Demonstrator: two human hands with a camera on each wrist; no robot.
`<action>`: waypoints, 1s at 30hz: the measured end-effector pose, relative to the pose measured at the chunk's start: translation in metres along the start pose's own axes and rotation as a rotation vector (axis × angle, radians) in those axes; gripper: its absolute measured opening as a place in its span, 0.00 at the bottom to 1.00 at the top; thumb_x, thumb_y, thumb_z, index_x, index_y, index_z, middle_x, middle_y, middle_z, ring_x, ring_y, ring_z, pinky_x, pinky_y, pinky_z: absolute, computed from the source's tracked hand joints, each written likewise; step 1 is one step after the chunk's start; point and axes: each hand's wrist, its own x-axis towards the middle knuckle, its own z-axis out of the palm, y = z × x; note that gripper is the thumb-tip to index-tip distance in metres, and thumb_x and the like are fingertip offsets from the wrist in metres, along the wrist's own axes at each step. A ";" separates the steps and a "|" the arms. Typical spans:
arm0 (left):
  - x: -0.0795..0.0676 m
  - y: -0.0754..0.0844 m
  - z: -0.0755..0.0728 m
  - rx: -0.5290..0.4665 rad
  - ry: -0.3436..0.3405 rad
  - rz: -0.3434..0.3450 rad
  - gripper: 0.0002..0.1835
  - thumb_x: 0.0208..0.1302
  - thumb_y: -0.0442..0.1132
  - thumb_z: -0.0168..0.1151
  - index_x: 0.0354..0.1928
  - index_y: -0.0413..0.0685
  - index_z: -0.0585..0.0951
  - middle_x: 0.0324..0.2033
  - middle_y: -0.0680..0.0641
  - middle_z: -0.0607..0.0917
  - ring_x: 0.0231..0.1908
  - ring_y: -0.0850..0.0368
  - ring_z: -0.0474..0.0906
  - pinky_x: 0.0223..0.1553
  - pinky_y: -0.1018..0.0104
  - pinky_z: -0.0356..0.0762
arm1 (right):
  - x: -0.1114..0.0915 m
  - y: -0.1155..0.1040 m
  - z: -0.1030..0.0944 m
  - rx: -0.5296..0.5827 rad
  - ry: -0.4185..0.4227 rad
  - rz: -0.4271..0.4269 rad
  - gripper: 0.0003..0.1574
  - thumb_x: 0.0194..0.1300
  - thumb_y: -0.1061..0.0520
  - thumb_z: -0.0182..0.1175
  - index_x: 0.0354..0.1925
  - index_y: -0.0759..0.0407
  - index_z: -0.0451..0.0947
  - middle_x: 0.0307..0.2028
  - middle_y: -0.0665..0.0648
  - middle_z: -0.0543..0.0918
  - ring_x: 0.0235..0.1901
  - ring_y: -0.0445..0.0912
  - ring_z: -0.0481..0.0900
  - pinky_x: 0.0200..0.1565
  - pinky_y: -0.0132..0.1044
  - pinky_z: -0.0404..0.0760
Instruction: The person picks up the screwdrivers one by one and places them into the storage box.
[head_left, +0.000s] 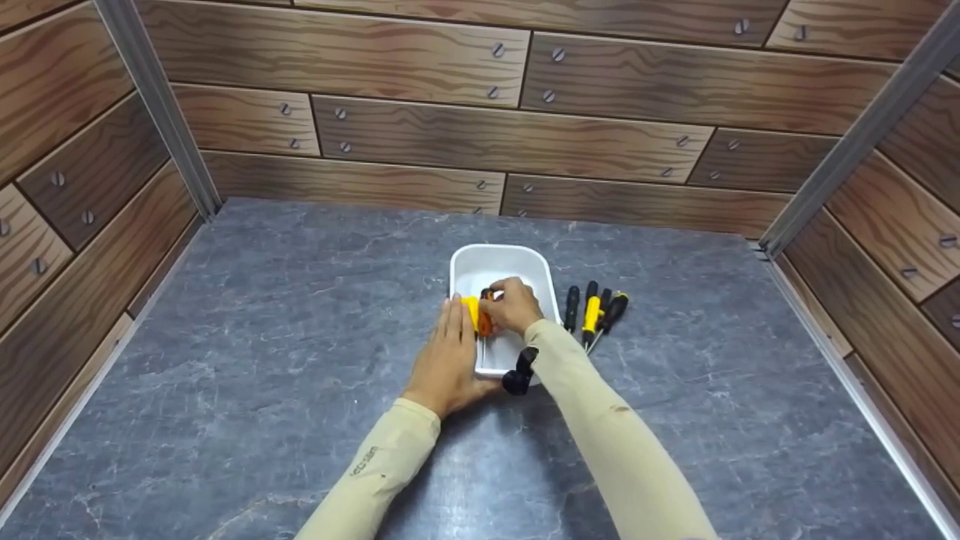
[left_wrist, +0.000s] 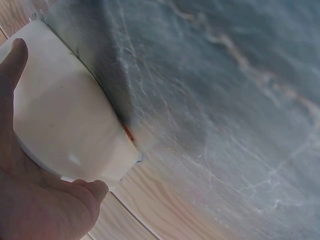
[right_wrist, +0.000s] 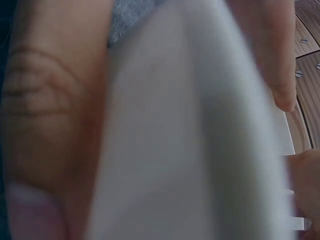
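A white plastic container (head_left: 501, 257) with rounded corners stands on the tabletop. My left hand (head_left: 444, 360) holds it by its left side, fingers along the left rim and thumb at the near end; the left wrist view shows this hand (left_wrist: 45, 200) against its outer wall. Over the container my right hand (head_left: 514, 306) pinches a screwdriver with an orange handle (head_left: 484, 322) and a thin metal shaft pointing toward me. Beside that handle, inside the left wall, is a yellow handle (head_left: 472, 309), partly covered by the left fingers.
Right of the container lie several more screwdrivers, including one with a yellow and black handle (head_left: 591, 313) and a black one (head_left: 572, 304). The marbled grey tabletop (head_left: 262, 337) runs back to wood-patterned walls (head_left: 420, 124). A black strap (head_left: 521, 373) hangs at the right wrist.
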 end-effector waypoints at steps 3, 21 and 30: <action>0.000 0.001 0.001 0.010 0.011 0.015 0.68 0.52 0.72 0.68 0.75 0.23 0.51 0.74 0.23 0.50 0.75 0.31 0.47 0.75 0.48 0.51 | -0.001 0.003 0.000 0.013 -0.004 0.024 0.22 0.61 0.58 0.67 0.53 0.66 0.84 0.32 0.57 0.86 0.26 0.43 0.79 0.33 0.32 0.83; -0.002 0.003 0.003 0.015 0.049 0.036 0.68 0.51 0.70 0.71 0.74 0.22 0.53 0.73 0.23 0.53 0.75 0.30 0.50 0.74 0.48 0.55 | -0.005 0.016 0.000 0.182 -0.074 0.064 0.31 0.65 0.61 0.67 0.63 0.72 0.74 0.38 0.66 0.85 0.18 0.42 0.79 0.24 0.34 0.86; -0.003 0.000 0.001 -0.015 0.066 0.019 0.70 0.50 0.73 0.70 0.73 0.20 0.52 0.74 0.22 0.52 0.74 0.30 0.51 0.74 0.47 0.57 | -0.003 0.009 -0.010 0.149 -0.076 0.068 0.32 0.65 0.57 0.69 0.63 0.70 0.75 0.37 0.63 0.85 0.19 0.42 0.79 0.24 0.33 0.83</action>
